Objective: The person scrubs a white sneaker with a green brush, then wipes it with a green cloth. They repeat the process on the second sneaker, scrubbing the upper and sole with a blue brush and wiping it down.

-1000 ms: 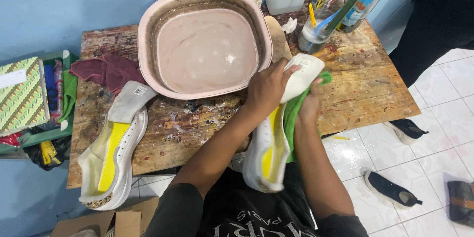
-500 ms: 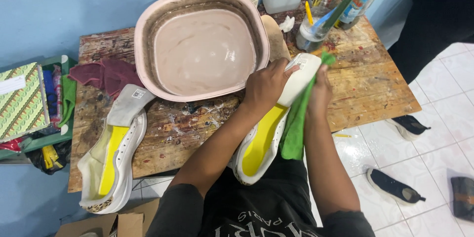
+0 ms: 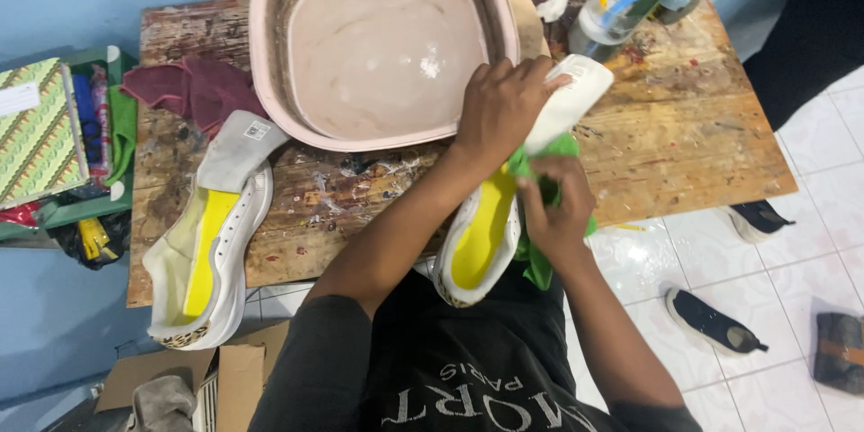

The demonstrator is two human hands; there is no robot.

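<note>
The left hand [image 3: 499, 112] is clamped around the heel end of a white sneaker [image 3: 504, 207] with a yellow insole, fingers curled over its pale tongue so that the shoe's upper is largely hidden beneath them. The right hand [image 3: 553, 207] is closed on a green cloth [image 3: 540, 261], pressing it against the sneaker's side; most of the cloth is covered by that hand and the shoe, with only bunched folds showing. The sneaker lies across the near edge of the wooden surface [image 3: 684, 144], its toe hanging off toward the person's lap.

The pink basin [image 3: 270, 27] of cloudy water sits at the middle of the far edge, its far rim cut off by the frame. Just behind the left hand a tan brush-like piece [image 3: 526, 13] is half hidden by the basin. At the far right corner a clear cup [image 3: 603, 27] holding brushes is cropped, so their number cannot be told. A maroon rag [image 3: 193, 90] lies at the far left corner, and a second white sneaker [image 3: 211, 234] overhangs the near left corner.

Counted: two white sneakers, one basin, one rag, one green cloth. On the tiled floor [image 3: 810, 234] lie two dark shoes [image 3: 715, 324], with a brownish object at the right edge too cropped to identify.
</note>
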